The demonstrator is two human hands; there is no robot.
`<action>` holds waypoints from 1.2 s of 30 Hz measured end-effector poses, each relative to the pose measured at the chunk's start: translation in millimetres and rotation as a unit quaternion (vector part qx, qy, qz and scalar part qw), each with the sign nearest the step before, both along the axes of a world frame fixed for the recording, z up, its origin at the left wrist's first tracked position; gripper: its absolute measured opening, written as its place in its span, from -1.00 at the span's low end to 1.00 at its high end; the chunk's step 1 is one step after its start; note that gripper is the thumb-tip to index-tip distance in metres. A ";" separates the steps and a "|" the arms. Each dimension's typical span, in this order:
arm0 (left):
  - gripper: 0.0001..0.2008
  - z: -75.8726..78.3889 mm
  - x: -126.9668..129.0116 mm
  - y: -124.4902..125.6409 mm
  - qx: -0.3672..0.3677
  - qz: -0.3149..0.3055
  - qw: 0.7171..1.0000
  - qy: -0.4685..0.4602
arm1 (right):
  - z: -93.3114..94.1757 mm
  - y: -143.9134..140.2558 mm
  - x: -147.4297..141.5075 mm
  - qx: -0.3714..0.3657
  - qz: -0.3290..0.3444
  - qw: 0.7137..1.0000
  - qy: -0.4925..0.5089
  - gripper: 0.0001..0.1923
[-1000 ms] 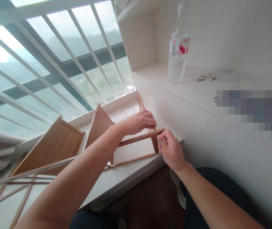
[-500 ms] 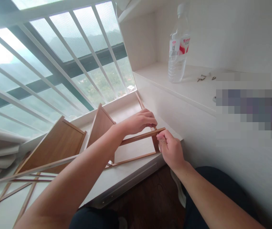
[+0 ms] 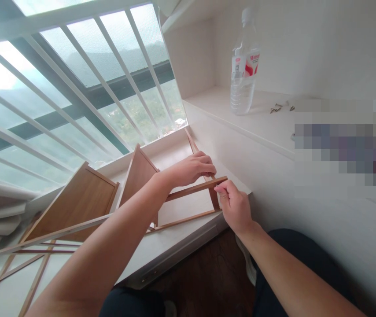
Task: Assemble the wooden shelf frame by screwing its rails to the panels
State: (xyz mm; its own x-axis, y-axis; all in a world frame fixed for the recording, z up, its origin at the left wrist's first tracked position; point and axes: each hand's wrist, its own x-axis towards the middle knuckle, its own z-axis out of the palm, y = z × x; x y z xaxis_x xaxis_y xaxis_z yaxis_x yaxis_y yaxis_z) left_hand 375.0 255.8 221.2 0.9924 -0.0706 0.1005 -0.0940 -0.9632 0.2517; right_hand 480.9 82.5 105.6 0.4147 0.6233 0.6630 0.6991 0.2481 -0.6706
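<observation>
Two hands on one wooden frame (image 3: 188,193) at the sill's near right edge: left hand (image 3: 191,168) curled over the corner, right hand (image 3: 236,207) pinching its end (two brown panels (image 3: 75,204) left, one bottle (image 3: 243,66) far right).

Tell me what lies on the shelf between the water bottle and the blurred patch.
Head view: a few small screws lie on the shelf beside the water bottle.

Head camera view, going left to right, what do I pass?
Wooden panel → left hand → right hand → water bottle → screws on the shelf.
</observation>
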 end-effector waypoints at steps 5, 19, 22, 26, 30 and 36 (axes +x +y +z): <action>-0.72 0.2 -0.9 -0.3 -0.005 0.005 1.000 0.002 | 2.1 1.7 0.5 0.002 -0.007 1.000 0.011 -0.63; -0.71 1.8 0.2 -1.1 -0.027 0.002 1.000 0.000 | 5.6 1.9 0.6 0.000 -0.040 0.998 -0.046 -0.58; -0.70 2.5 0.4 -1.6 -0.033 -0.003 0.999 -0.001 | 7.2 1.3 1.0 0.004 -0.030 0.998 -0.050 -0.58; -0.71 0.1 -0.4 0.1 -0.043 -0.002 0.999 -0.012 | 6.5 1.7 -0.4 -0.008 -0.012 1.000 -0.025 -0.57; -0.69 -1.8 0.0 1.0 -0.050 -0.004 0.999 -0.013 | 5.4 2.0 -1.0 -0.016 -0.014 1.000 0.002 -0.57; -0.65 -0.4 3.1 -1.0 -0.052 -0.006 0.999 -0.012 | 7.3 2.0 -1.0 -0.005 -0.013 1.000 0.005 -0.56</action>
